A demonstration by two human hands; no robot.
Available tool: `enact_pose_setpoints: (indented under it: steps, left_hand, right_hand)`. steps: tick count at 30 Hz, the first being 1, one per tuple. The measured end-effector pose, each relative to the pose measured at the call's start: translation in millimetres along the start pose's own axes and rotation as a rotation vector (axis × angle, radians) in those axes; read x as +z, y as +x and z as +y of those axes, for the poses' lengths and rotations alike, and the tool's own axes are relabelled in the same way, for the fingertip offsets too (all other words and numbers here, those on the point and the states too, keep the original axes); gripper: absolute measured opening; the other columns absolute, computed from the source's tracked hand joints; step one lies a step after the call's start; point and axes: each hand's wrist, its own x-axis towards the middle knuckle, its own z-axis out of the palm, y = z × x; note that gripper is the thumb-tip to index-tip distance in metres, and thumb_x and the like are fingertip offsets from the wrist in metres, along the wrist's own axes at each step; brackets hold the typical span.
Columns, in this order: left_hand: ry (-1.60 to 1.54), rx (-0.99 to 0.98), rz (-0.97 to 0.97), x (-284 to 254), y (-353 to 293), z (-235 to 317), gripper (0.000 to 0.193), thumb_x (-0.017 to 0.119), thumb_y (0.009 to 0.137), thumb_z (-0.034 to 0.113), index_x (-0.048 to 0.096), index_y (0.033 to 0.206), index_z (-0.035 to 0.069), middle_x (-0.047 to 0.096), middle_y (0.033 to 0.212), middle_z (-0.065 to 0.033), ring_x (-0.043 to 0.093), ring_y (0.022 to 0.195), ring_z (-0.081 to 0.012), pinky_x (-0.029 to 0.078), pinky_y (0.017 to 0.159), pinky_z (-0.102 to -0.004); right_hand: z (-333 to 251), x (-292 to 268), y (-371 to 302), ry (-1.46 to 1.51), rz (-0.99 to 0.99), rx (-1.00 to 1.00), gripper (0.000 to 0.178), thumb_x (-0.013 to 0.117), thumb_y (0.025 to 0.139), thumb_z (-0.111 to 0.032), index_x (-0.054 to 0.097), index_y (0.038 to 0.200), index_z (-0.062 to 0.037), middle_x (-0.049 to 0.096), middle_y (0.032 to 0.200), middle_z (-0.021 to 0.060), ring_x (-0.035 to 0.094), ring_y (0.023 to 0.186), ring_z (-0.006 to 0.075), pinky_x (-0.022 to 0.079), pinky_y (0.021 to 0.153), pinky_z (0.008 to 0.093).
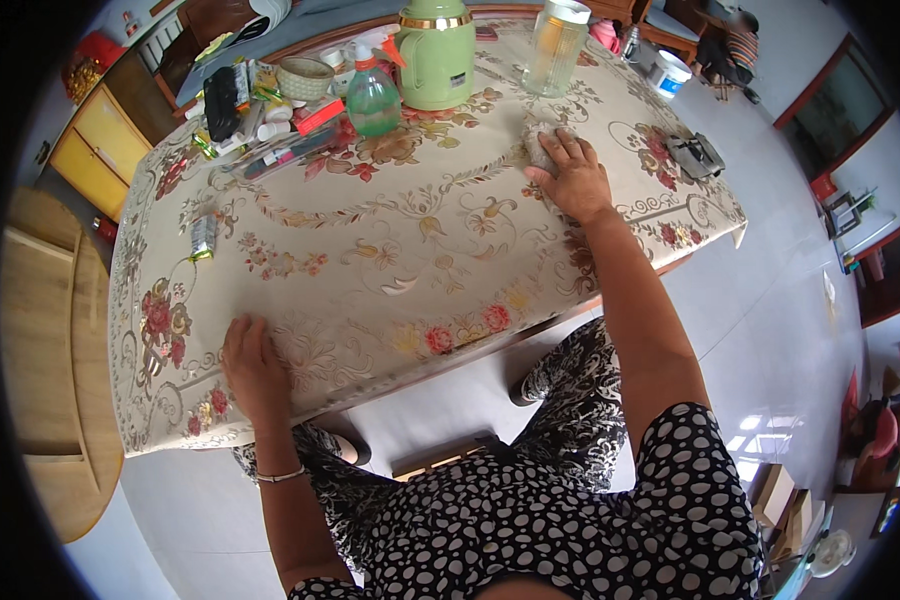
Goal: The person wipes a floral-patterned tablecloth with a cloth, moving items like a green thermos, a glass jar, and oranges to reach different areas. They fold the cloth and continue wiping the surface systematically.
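Note:
My right hand (573,178) reaches out over the right part of a table (370,270) covered with a floral tablecloth. Beneath its fingers is a crumpled, greyish-beige cloth (539,146), mostly covered by the hand and pressed to the tabletop. My left hand (255,362) rests palm down on the tablecloth at the near left, fingers extended and holding nothing. A small silver tube or packet (204,236) lies farther out on the left side. Beyond the right hand stands a clear pitcher (555,55) with a white lid.
At the back are a green thermos jug (436,60), a spray bottle (372,103) of green liquid, a woven bowl (305,78) and a tray (280,155) of small items. A grey object (695,157) sits near the right edge. Another person (738,52) is far off at the right.

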Motion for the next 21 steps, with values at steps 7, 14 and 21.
enact_pose_setpoints:
  steps: [7,14,21]
  left_hand:
    - [0.018,0.011,0.027,-2.9,0.1,9.0,0.019,0.053,0.091,0.012,0.065,0.105,0.005,0.06,0.118,-0.0126,0.053,0.116,-0.0313,0.039,0.098,-0.043]
    - [-0.019,0.048,0.043,-5.3,1.3,10.3,0.015,0.054,0.09,0.011,0.064,0.1,0.007,0.06,0.116,-0.0112,0.052,0.117,-0.0311,0.04,0.097,-0.0442]
    - [-0.034,0.054,0.056,-5.5,-0.8,9.1,0.017,0.057,0.086,0.009,0.063,0.102,0.008,0.059,0.118,-0.0099,0.051,0.119,-0.0306,0.039,0.096,-0.0457]
  right_hand:
    - [34.1,25.9,47.6,0.086,0.038,0.155,0.065,0.053,0.087,-0.055,0.04,0.142,-0.0231,0.03,0.151,0.0059,0.027,0.137,0.0308,0.029,0.111,0.0383]
    - [-38.4,36.2,81.2,0.048,0.022,-0.229,0.062,0.05,0.091,-0.047,0.04,0.141,-0.0118,0.035,0.148,0.0096,0.029,0.137,0.0283,0.024,0.114,0.0365]
    - [-212.2,48.2,26.5,0.384,0.155,-0.755,0.05,0.061,0.086,-0.032,0.051,0.129,-0.0101,0.048,0.134,0.0115,0.04,0.127,0.0306,0.031,0.109,0.0416]
